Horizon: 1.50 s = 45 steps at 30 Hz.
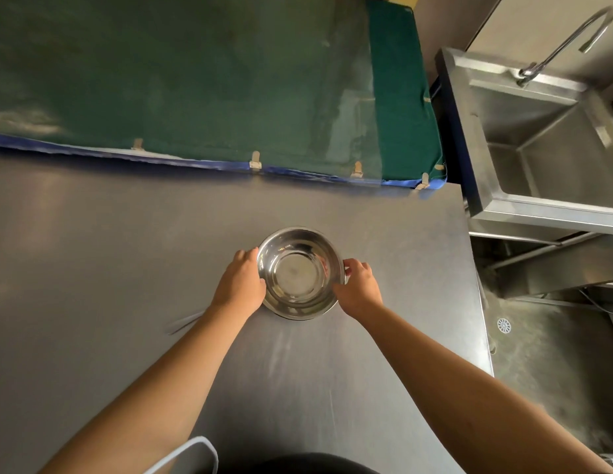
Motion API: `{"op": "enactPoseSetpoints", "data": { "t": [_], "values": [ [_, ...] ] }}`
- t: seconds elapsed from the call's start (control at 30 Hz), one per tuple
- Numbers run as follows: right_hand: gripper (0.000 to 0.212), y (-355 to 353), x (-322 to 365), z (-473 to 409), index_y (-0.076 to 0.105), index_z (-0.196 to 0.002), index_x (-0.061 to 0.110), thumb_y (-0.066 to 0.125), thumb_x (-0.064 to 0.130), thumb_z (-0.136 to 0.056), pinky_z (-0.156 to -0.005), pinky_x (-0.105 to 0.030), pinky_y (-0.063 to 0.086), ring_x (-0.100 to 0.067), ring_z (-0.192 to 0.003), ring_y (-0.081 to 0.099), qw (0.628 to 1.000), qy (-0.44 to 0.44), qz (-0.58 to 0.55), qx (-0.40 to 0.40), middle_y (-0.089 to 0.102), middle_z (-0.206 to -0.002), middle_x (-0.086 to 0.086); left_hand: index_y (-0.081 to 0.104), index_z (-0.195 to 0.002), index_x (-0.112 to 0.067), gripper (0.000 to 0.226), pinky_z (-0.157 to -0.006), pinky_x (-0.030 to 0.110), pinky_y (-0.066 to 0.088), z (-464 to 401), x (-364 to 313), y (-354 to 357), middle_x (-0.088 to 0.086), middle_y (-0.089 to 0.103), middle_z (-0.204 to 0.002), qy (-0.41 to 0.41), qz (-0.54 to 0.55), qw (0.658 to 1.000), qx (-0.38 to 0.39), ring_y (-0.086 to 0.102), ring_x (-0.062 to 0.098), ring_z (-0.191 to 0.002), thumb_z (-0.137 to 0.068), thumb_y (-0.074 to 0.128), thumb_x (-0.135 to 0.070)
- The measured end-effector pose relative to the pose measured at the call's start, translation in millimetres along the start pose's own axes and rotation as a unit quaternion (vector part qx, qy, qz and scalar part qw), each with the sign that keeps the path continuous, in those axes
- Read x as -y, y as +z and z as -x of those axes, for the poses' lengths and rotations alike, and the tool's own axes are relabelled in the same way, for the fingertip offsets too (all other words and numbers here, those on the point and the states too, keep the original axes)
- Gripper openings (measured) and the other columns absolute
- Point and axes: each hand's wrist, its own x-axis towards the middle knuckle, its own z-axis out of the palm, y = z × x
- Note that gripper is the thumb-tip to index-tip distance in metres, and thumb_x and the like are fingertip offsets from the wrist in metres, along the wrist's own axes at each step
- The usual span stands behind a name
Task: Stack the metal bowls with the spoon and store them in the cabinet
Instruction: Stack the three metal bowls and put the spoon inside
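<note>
A shiny metal bowl (300, 272) sits on the steel table (110, 251), with the rim of a second bowl showing under its near edge, so it looks nested in a stack. My left hand (242, 282) grips the stack's left side and my right hand (358, 285) grips its right side. A spoon (183, 325) lies on the table just left of my left forearm, blurred and partly hidden by the arm. No cabinet is in view.
A green padded surface (212, 80) with a blue edge borders the table's far side. To the right stands a steel sink (551, 148) with a curved tap (568, 39). The table's right edge drops to a floor with a drain (503, 325).
</note>
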Motion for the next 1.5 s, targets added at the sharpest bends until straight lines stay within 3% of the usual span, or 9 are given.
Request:
{"op": "enactPoseSetpoints", "data": {
  "t": [0.2,0.3,0.47,0.7,0.8,0.9,1.17,1.27,1.5],
  "values": [
    [0.047,5.3,-0.8,-0.4,0.052,-0.137,0.017,0.059,0.02,-0.091,-0.087,-0.033,0.051,-0.024,-0.111,0.061,0.999,0.013,-0.05,0.0,0.06,-0.132,-0.005,0.049,-0.134,-0.01,0.051,-0.084,0.041,0.048,3.8,1.7,4.8,0.013,0.053,-0.122,0.009,0.006,1.0,-0.019,0.06,0.038,-0.103,-0.085,0.064,-0.009],
    [0.043,8.9,-2.2,2.2,0.051,-0.135,0.02,0.056,0.021,-0.092,-0.08,-0.031,0.049,-0.021,-0.102,0.06,0.997,0.024,-0.076,-0.002,0.063,-0.128,-0.002,0.053,-0.131,-0.011,0.049,-0.083,0.04,0.048,7.8,5.3,4.8,0.012,0.054,-0.124,0.016,0.028,0.999,-0.036,0.062,0.038,-0.102,-0.084,0.067,-0.007],
    [0.045,10.1,-4.0,6.5,0.05,-0.136,0.022,0.056,0.018,-0.092,-0.085,-0.043,0.058,-0.026,-0.102,0.065,0.995,0.038,-0.096,0.003,0.062,-0.126,-0.001,0.055,-0.129,-0.014,0.046,-0.085,0.045,0.052,16.1,16.0,2.9,0.009,0.057,-0.126,0.023,0.041,0.998,-0.042,0.061,0.033,-0.108,-0.085,0.069,-0.018],
    [0.04,12.0,-11.6,16.4,0.05,-0.132,0.023,0.057,0.019,-0.093,-0.073,-0.046,0.062,-0.028,-0.079,0.073,0.99,0.056,-0.13,0.011,0.063,-0.105,0.003,0.06,-0.126,-0.011,0.045,-0.077,0.047,0.051,32.8,64.6,-0.7,0.011,0.062,-0.116,0.037,-0.116,0.991,-0.048,0.057,0.036,-0.106,-0.092,0.06,-0.041],
    [0.039,12.8,-12.6,23.4,0.049,-0.131,0.024,0.059,0.019,-0.094,-0.063,-0.04,0.063,-0.024,-0.065,0.071,0.987,0.071,-0.145,0.014,0.059,-0.094,0.008,0.061,-0.125,-0.017,0.044,-0.075,0.043,0.05,39.2,86.1,-0.6,0.006,0.061,-0.116,0.03,-0.189,0.981,-0.016,0.056,0.032,-0.106,-0.088,0.062,-0.041],
    [0.042,13.4,-15.4,30.1,0.049,-0.132,0.024,0.059,0.014,-0.093,-0.059,-0.036,0.062,-0.025,-0.065,0.07,0.987,0.081,-0.14,0.013,0.059,-0.094,0.007,0.065,-0.116,-0.02,0.033,-0.074,0.041,0.049,43.4,99.9,2.1,0.003,0.058,-0.115,0.019,-0.218,0.976,0.007,0.055,0.027,-0.105,-0.088,0.064,-0.037],
    [0.041,19.5,-28.0,50.8,0.05,-0.13,0.023,0.059,0.012,-0.092,-0.063,-0.042,0.063,-0.022,-0.059,0.069,0.989,0.082,-0.124,0.01,0.058,-0.091,0.009,0.064,-0.101,-0.018,0.014,-0.074,0.041,0.047,50.6,106.9,7.6,0.003,0.058,-0.106,-0.025,-0.17,0.985,0.011,0.055,0.027,-0.102,-0.096,0.058,-0.029],
    [0.042,21.7,-32.5,58.2,0.049,-0.132,0.023,0.06,0.013,-0.094,-0.061,-0.037,0.063,-0.022,-0.06,0.07,0.988,0.085,-0.128,0.013,0.057,-0.093,0.01,0.063,-0.098,-0.016,0.012,-0.074,0.04,0.046,56.7,109.9,8.9,0.004,0.059,-0.104,-0.043,-0.14,0.989,0.011,0.055,0.028,-0.101,-0.096,0.058,-0.027],
    [0.039,25.1,-38.4,69.6,0.048,-0.132,0.023,0.062,0.017,-0.096,-0.067,-0.045,0.064,-0.025,-0.071,0.075,0.984,0.084,-0.158,0.015,0.059,-0.093,0.007,0.06,-0.087,-0.011,0.011,-0.066,0.037,0.045,71.1,107.8,-0.6,0.01,0.063,-0.093,-0.076,-0.023,0.995,-0.068,0.058,0.034,-0.085,-0.093,0.06,-0.019]
  ]
}}
